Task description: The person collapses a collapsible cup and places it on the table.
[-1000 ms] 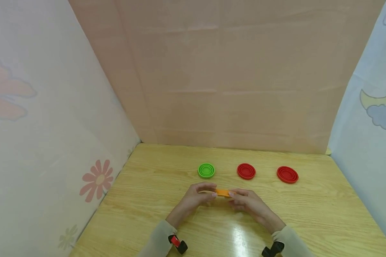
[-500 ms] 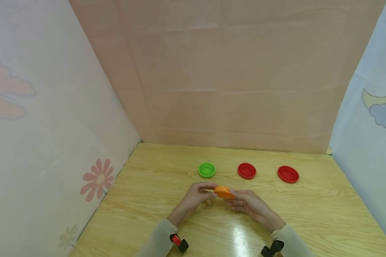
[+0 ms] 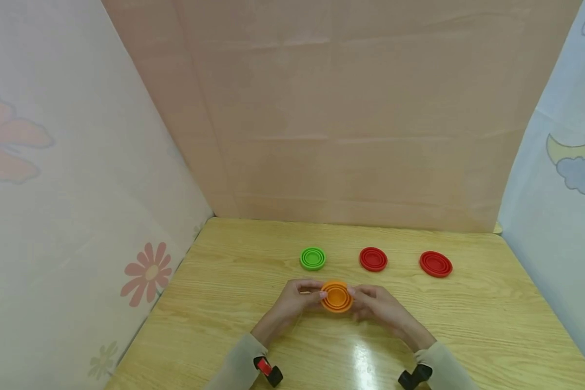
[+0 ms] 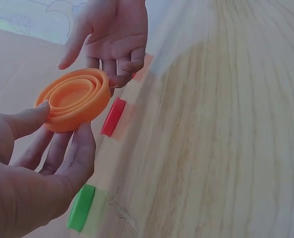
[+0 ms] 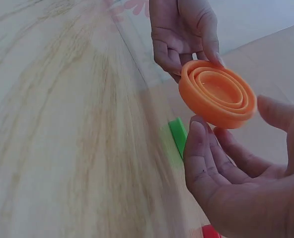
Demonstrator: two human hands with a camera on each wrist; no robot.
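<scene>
An orange collapsible cup (image 3: 337,297), folded flat into rings, is held up between both hands with its ringed side toward the head camera. My left hand (image 3: 294,298) pinches its left rim, thumb on top and fingers underneath, as the left wrist view of the cup (image 4: 72,99) shows. At the opposite side is my right hand (image 3: 377,306). In the right wrist view its thumb is right at the rim of the cup (image 5: 217,94) and its curled fingers are under the edge.
Behind the hands, a green flattened cup (image 3: 313,259) and two red ones, one in the middle (image 3: 372,259) and one to the right (image 3: 436,264), lie in a row on the wooden table (image 3: 234,254). Patterned sheets (image 3: 78,189) stand at both sides and a plain one behind.
The orange cup has turned from edge-on to showing its ringed face to the head camera. Both hands stay at nearly the same place; the other cups have not moved.
</scene>
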